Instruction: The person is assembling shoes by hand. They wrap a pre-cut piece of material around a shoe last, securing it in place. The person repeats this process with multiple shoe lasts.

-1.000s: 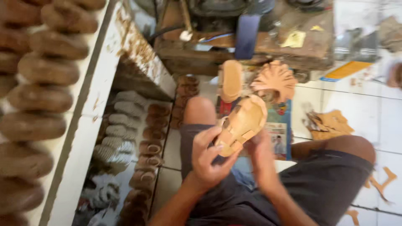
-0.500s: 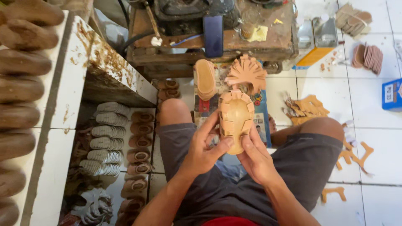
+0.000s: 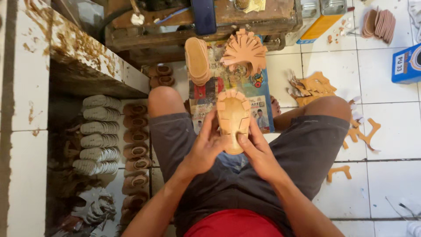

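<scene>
**Tan sandal sole held over the lap**

White floor tiles (image 3: 394, 131) spread to the right of a seated person in dark shorts, with a worn wooden workbench (image 3: 245, 22) across the top of the view. Both hands are closed on one tan sandal sole (image 3: 233, 116), held upright above the lap between the knees. The left hand (image 3: 206, 147) grips its left edge, fingers wrapped round the side; the right hand (image 3: 256, 151) clamps the lower right edge, thumb pressed on the face.

Under the sole lies a flat printed paper sheet (image 3: 219, 94), rectangular, in blue, red and yellow. On it rest a stack of tan soles (image 3: 197, 59) and a fan of tan strap pieces (image 3: 244, 50). A blue box (image 3: 405, 63) with a white label sits at the right edge. An orange-yellow rectangular package (image 3: 322, 24) leans near the bench. Cut tan scraps (image 3: 313, 85) lie beside the right knee. Rows of grey and brown soles (image 3: 114, 140) fill the low shelf on the left.
</scene>
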Available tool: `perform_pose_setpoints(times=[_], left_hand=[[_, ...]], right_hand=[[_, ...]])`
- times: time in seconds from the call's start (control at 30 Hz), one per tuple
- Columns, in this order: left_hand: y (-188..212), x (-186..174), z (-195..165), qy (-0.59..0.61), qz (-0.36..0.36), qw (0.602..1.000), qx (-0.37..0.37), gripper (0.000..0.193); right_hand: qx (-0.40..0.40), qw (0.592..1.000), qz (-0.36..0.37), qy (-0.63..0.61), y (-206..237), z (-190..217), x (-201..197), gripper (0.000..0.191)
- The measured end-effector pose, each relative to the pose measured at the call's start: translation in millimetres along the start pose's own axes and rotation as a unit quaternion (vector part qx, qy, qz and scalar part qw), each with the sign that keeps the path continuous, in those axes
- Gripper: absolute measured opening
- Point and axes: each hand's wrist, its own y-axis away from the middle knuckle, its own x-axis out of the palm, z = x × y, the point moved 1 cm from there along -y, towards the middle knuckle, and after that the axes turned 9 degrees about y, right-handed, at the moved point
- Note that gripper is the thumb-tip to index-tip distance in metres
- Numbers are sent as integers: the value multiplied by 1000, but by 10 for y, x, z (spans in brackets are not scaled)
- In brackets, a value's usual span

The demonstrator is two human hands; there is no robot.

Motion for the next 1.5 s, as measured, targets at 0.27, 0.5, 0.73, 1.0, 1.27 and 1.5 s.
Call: perform_pose_setpoints(times=[0.27, 0.5, 0.73, 1.0, 1.27, 1.5], left_hand=[[259, -206, 310, -146, -37, 986, -68, 48], [573, -187, 508, -55, -60, 988, -133, 62], [880, -290, 612, -93, -51, 985, -133, 50], [1014, -88, 508, -202, -96, 967, -125, 45], [892, -148, 357, -68, -51, 978, -189, 35], [846, 63, 194, -237, -71, 954, -167, 30]], right_hand=[[140, 988, -11, 58, 119, -313, -168, 63], [150, 987, 7, 62, 423, -566, -151, 63], [109, 963, 87, 228, 658, -553, -303, 61], [156, 965, 33, 208, 747, -696, -160, 47], [11, 964, 79, 253, 579, -287, -242, 39], [94, 972, 54, 207, 484, -186, -196, 27]])
